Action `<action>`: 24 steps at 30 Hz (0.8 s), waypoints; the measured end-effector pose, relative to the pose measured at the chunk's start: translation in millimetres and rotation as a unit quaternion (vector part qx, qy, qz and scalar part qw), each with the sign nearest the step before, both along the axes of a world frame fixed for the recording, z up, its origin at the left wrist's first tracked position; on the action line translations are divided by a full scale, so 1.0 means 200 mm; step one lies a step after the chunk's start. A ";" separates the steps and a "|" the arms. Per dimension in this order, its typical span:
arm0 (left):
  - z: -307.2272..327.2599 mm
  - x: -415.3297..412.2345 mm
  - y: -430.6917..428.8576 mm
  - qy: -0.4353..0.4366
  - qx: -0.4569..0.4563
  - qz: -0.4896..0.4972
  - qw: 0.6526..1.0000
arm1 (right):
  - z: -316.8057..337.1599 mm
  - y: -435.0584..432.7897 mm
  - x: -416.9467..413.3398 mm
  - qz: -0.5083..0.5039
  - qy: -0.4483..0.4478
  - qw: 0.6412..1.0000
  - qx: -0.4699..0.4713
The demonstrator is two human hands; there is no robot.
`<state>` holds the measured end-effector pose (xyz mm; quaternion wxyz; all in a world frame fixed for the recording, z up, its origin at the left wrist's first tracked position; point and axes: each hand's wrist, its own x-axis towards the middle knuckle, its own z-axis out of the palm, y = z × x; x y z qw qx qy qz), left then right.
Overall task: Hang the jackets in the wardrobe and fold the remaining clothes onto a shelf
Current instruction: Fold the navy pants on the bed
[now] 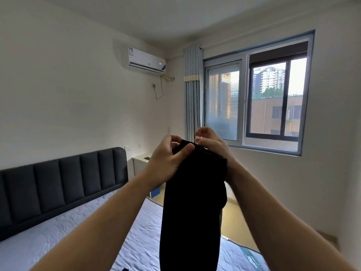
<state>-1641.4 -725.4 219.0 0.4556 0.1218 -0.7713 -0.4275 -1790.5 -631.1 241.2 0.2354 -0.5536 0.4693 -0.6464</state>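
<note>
Both hands hold a black garment (pixel 193 202) up by its top edge: left hand (pixel 168 159) and right hand (pixel 212 146), close together, pinch it with curled fingers; it hangs above the bed (pixel 68 231).

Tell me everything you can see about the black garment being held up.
The black garment looks like soft, dark knit cloth with a ribbed band along its top edge. It hangs straight down in a long, narrow fall, and its lower end runs out of the picture. The left hand pinches the top edge, thumb in front; the right hand grips the same edge beside it. It hangs in the air over the mattress. What kind of garment it is cannot be told.
</note>
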 end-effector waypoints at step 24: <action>0.06 -0.54 -0.60 -0.151 0.036 -0.112 0.982 | -0.02 -0.19 -0.71 -0.158 0.337 0.914 0.160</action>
